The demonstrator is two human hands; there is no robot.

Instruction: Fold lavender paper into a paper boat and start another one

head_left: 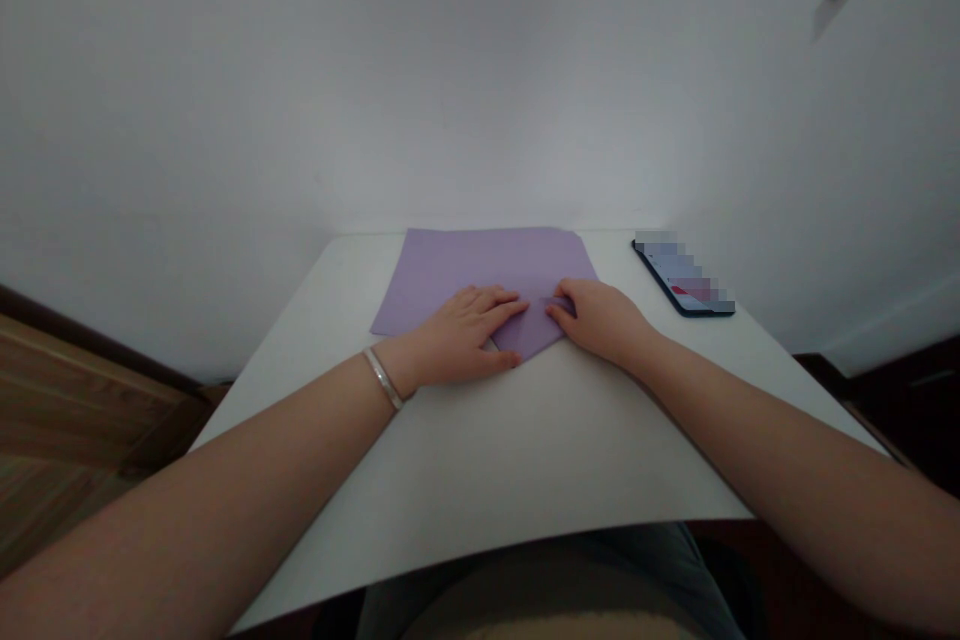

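A large purple sheet of paper (487, 255) lies flat at the far side of the white table. Over its near edge is a smaller folded piece of purple paper (534, 332), its pointed corner toward me. My left hand (469, 330) rests flat with fingers spread, pressing on the left part of the folded paper. The thumb lies along its near corner. My right hand (600, 315) pinches a flap of the folded paper between thumb and forefinger at its right side. Part of the folded piece is hidden under both hands.
A phone (684, 280) with a lit, partly blurred screen lies at the back right of the white table (525, 460). A white wall (480, 80) stands right behind the table. Wooden furniture (82, 410) is at the left, and the table's near edge is close to my lap.
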